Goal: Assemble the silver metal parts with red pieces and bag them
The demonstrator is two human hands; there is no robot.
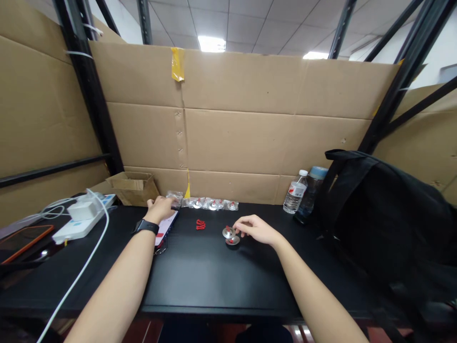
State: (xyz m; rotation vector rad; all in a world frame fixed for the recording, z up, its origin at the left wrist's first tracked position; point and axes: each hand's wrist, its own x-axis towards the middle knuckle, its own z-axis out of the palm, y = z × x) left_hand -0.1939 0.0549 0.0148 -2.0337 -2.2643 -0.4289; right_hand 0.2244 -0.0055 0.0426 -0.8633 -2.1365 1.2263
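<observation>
My right hand [256, 229] pinches the edge of a small round silver disc with a red centre [227, 233]. Just below it, a second silver disc with a red middle [233, 241] rests on the black table; whether the two touch is unclear. At the back left, my left hand [160, 209], with a black watch on its wrist, is over the end of a notebook [166, 226] and beside a clear plastic packet [174, 196]. Its fingertips are partly hidden, so a grip on the packet cannot be confirmed. Several similar discs lie in a clear packaging strip [213, 204] along the back.
A small bundle of red cord [200, 224] lies mid-table. An open cardboard box [134, 187], a white power strip [84, 221] and its cable are on the left. To the right stand a water bottle [295, 193], a blue-lidded bottle [313, 190] and a black backpack [385, 228].
</observation>
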